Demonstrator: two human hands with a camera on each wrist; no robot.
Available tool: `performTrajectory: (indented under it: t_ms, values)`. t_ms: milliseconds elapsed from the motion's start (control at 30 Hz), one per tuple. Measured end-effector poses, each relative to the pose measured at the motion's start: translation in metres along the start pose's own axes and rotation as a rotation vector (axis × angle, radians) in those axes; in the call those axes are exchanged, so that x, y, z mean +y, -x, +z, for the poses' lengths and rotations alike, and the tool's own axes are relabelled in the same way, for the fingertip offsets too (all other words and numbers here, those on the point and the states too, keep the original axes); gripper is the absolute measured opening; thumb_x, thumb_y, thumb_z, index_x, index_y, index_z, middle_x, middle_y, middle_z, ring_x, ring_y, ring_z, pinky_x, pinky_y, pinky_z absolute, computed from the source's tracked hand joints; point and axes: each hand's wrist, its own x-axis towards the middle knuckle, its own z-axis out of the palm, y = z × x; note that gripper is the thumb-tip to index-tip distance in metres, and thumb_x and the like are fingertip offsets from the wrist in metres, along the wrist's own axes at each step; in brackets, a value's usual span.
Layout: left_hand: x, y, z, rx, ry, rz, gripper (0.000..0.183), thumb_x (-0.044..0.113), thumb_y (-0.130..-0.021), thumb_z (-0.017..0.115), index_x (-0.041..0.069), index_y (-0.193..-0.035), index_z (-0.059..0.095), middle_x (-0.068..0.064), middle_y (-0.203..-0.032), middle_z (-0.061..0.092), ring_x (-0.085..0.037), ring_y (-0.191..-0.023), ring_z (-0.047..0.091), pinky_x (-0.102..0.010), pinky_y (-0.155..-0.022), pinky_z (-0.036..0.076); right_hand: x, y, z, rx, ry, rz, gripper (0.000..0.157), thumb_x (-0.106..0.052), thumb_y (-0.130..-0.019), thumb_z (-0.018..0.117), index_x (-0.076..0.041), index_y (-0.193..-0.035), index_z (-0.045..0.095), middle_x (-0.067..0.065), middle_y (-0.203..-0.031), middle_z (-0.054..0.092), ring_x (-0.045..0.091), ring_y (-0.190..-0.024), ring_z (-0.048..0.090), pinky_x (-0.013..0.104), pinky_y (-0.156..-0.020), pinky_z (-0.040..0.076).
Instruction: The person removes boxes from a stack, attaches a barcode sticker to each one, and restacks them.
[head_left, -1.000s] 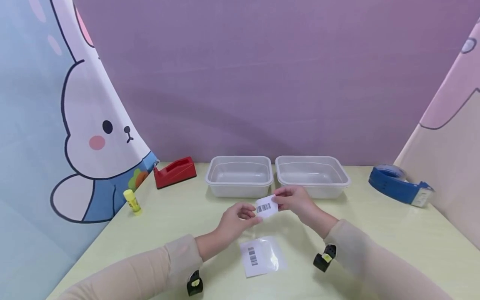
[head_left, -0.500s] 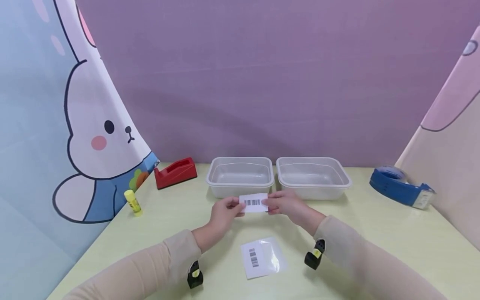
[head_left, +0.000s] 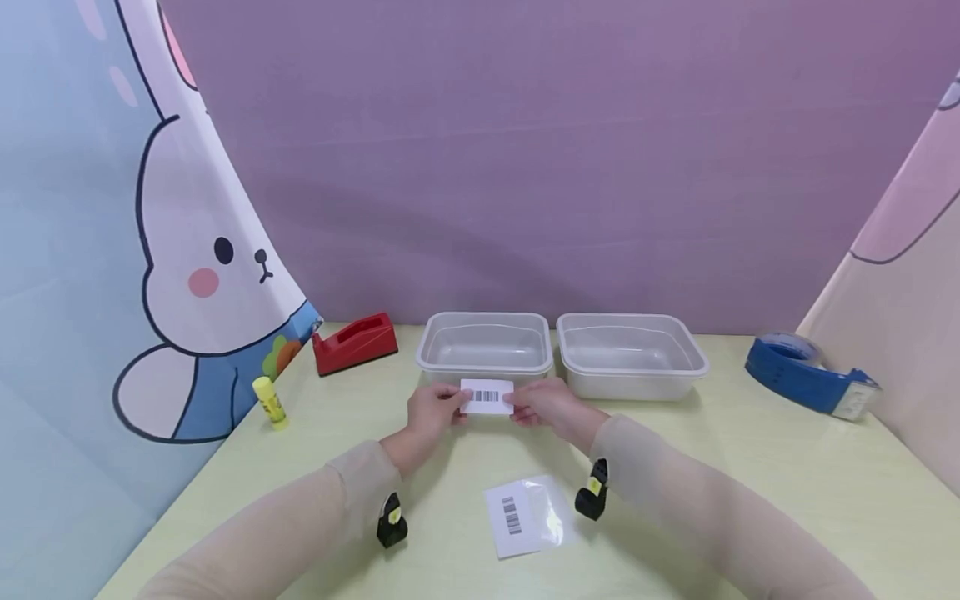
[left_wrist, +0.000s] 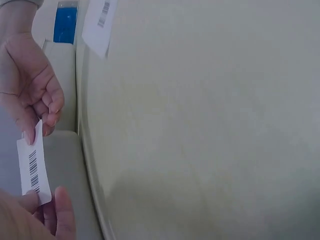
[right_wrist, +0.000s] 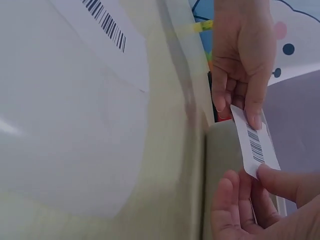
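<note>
A white barcode label point(head_left: 487, 397) is stretched between both hands, just in front of the left white plastic container point(head_left: 484, 367). My left hand point(head_left: 431, 417) pinches its left end between thumb and fingers. The right hand point(head_left: 553, 407) pinches the right end the same way. In the left wrist view the label point(left_wrist: 34, 167) stands close to the container's front wall; whether it touches the wall I cannot tell. Nearer on the table lies a second barcode label on a clear backing sheet point(head_left: 551, 517), its white part point(head_left: 513, 542) to the left.
Another white plastic container point(head_left: 632, 385) stands to the right of the first. A red tape dispenser point(head_left: 356, 346) and a yellow glue stick point(head_left: 270, 403) are at the left. At the right sits a blue tape dispenser point(head_left: 802, 382). A purple cloth backdrop point(head_left: 487, 167) rises behind.
Both hands have moved left and away from me with the label, toward the left container. The left hand now pinches the label's left end, and the label has been turned level.
</note>
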Motion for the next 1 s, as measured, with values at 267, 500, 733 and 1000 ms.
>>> performTrajectory:
  t_ms: [267, 500, 733, 1000]
  values:
    - [-0.001, -0.015, 0.0, 0.02, -0.07, -0.028, 0.02, 0.018, -0.087, 0.073, 0.001, -0.098, 0.074, -0.01, -0.087, 0.07, -0.012, -0.06, 0.063, -0.026, -0.062, 0.057, 0.004, -0.013, 0.011, 0.131, -0.083, 0.05, 0.024, -0.003, -0.085, 0.069, 0.01, -0.105, 0.065, 0.008, -0.072, 0.065, 0.014, -0.062, 0.061, 0.026, -0.066, 0.059]
    - [-0.006, -0.024, 0.0, 0.043, -0.055, -0.029, 0.021, 0.019, -0.086, 0.074, 0.001, -0.097, 0.074, -0.01, -0.085, 0.071, -0.01, -0.057, 0.063, -0.023, -0.059, 0.056, 0.005, -0.019, 0.017, 0.195, -0.139, 0.057, 0.024, -0.005, -0.085, 0.07, 0.011, -0.103, 0.064, 0.007, -0.068, 0.064, 0.013, -0.056, 0.059, 0.022, -0.057, 0.056]
    - [-0.009, -0.03, 0.002, 0.068, -0.031, -0.037, 0.021, 0.019, -0.085, 0.075, 0.0, -0.093, 0.074, -0.008, -0.078, 0.07, -0.008, -0.053, 0.061, -0.021, -0.055, 0.055, 0.006, -0.026, 0.02, 0.208, -0.21, 0.052, 0.024, -0.007, -0.086, 0.07, 0.009, -0.102, 0.062, 0.006, -0.064, 0.063, 0.011, -0.051, 0.057, 0.021, -0.052, 0.053]
    - [-0.01, -0.032, 0.005, 0.091, -0.017, -0.04, 0.022, 0.019, -0.084, 0.077, -0.001, -0.09, 0.073, -0.007, -0.072, 0.07, -0.009, -0.051, 0.061, -0.024, -0.055, 0.057, 0.009, -0.031, 0.02, 0.218, -0.252, 0.047, 0.025, -0.009, -0.087, 0.07, 0.008, -0.103, 0.062, 0.006, -0.063, 0.064, 0.011, -0.051, 0.058, 0.021, -0.051, 0.054]
